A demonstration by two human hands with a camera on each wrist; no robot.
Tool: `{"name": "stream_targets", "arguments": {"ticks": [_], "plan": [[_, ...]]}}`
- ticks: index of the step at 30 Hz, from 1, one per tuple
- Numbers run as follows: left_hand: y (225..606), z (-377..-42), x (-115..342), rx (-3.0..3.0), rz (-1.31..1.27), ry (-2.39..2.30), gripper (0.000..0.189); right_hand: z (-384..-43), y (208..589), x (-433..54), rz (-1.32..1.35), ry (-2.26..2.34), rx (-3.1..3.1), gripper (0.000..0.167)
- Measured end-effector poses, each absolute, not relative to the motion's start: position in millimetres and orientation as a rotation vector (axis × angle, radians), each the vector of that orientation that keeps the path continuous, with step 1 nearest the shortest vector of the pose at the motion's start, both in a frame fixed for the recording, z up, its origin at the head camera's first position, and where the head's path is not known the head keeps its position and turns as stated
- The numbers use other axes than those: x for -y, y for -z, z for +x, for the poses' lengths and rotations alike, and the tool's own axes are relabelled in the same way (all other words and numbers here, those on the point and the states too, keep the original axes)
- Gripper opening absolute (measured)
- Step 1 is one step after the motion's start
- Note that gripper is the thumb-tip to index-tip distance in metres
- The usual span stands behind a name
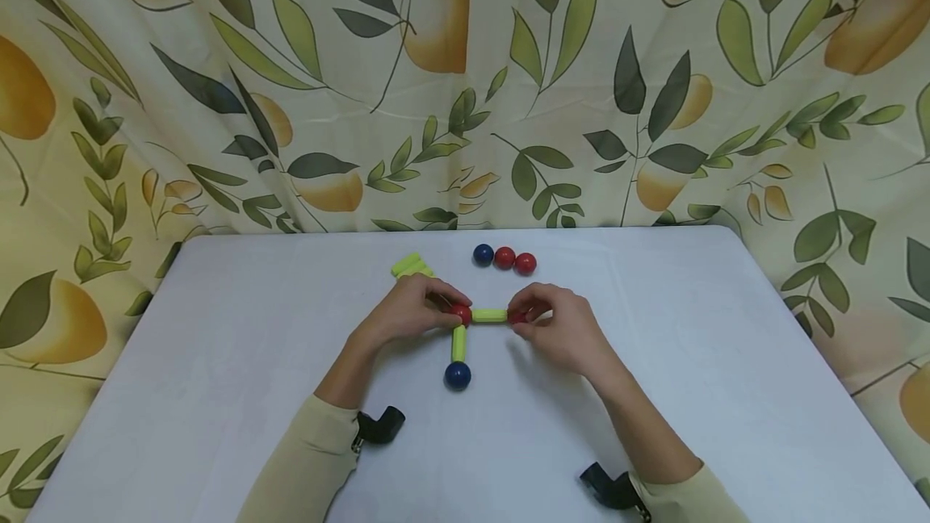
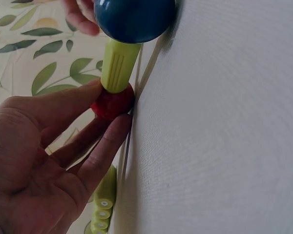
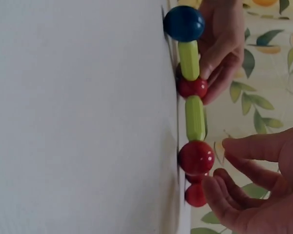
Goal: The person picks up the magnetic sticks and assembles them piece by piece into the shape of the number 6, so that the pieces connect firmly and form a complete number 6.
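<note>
My left hand pinches a red ball between thumb and fingers at the corner of an L-shaped piece on the table. From that ball one yellow-green rod runs toward me to a blue ball. A second yellow-green rod extends right to another red ball. Around this right-hand ball are the fingers of my right hand. In the right wrist view its thumb and fingertips stand spread beside the ball, with a small gap showing at the upper fingertip.
Behind my left hand lie several yellow-green rods side by side. A loose blue ball and two red balls, one in the middle and one at the right, sit in a row near the white table's far edge. A patterned curtain hangs behind.
</note>
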State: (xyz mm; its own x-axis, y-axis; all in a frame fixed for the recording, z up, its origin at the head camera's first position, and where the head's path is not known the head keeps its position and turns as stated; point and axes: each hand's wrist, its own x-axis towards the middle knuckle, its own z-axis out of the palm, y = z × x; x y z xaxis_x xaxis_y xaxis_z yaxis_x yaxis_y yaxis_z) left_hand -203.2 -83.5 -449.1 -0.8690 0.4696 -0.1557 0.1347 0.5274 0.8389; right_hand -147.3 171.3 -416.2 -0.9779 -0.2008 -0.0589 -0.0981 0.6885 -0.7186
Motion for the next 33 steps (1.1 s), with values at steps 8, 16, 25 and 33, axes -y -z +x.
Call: {"name": "stream_targets", "arguments": {"ticks": [8,16,25,33], "plan": [[449,-203,84,-2.412,0.518,-1.267,0.027,-161,427,-178,-0.133,1.122,-2.721,0.031],[450,-204,84,-2.4,0.531,-1.259,0.029,-169,430,-178,-0.143,1.101,-2.696,0.024],[444,-206,94,-2.423,0.568,-1.219,0.035,-170,429,-178,-0.137,1.109,-2.674,0.025],[436,-207,100,-2.658,0.447,-1.231,0.025,-169,428,-179,-0.151,1.092,-2.669,0.026]]}}
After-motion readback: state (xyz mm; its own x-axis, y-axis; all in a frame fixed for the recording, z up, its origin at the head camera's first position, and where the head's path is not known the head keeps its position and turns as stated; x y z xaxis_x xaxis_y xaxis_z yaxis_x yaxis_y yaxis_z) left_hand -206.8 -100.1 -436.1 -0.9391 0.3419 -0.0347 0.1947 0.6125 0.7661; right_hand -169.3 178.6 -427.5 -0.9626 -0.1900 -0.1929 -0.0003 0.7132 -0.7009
